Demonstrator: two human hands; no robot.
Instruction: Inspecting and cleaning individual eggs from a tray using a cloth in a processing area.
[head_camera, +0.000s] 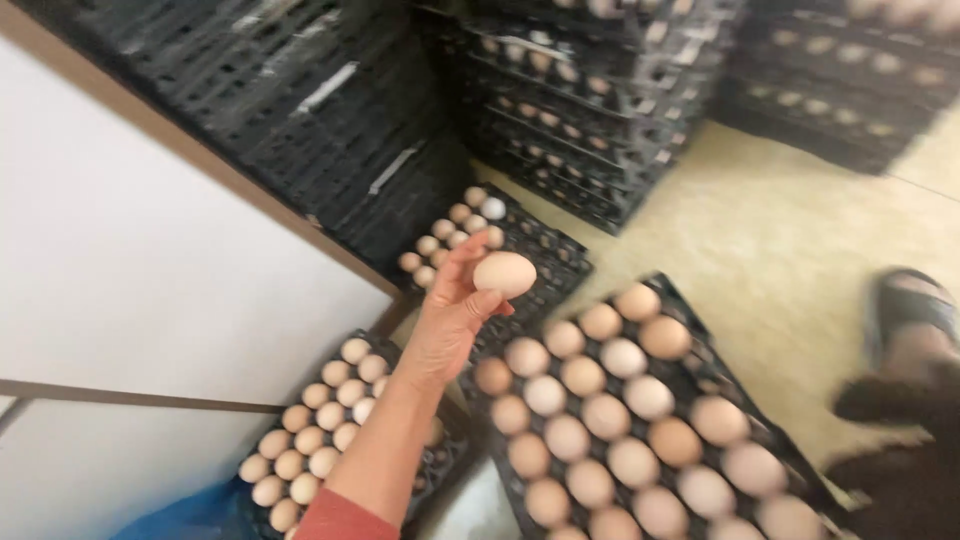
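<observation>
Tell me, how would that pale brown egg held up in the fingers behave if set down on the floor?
The pale brown egg would probably roll, being smooth and rounded. It is likely fragile: the fingertips pinch it lightly, and the others sit cupped in black plastic trays.

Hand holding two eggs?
No, the left hand holds a single tan egg in its fingertips above the black egg trays.

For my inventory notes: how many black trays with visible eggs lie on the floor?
3: the near tray at right, the lower-left tray, the far tray behind the hand. Stacks may hide more.
</observation>
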